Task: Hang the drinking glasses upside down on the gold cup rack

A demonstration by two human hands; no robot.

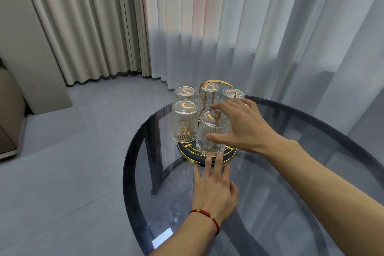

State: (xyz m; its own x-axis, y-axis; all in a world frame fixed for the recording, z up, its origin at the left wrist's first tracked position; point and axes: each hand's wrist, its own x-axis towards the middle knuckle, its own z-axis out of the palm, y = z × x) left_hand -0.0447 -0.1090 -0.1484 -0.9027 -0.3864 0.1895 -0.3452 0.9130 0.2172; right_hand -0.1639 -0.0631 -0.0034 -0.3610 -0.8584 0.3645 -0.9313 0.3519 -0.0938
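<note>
The gold cup rack (pixel 218 83) stands on its round dark tray with a gold rim (pixel 229 157) at the far side of the glass table. Several embossed clear glasses hang upside down on it; one at the front left (pixel 184 122), others behind. My right hand (pixel 241 124) holds the nearest glass (pixel 212 133), upside down over a rack prong, thumb on its front and fingers over its base. My left hand (pixel 214 189) lies flat on the table, fingertips touching the tray's rim.
The round smoked-glass table (pixel 291 203) has its left edge close to the rack. Curtains hang behind it. Grey tiled floor lies to the left, with a cabinet at the far left.
</note>
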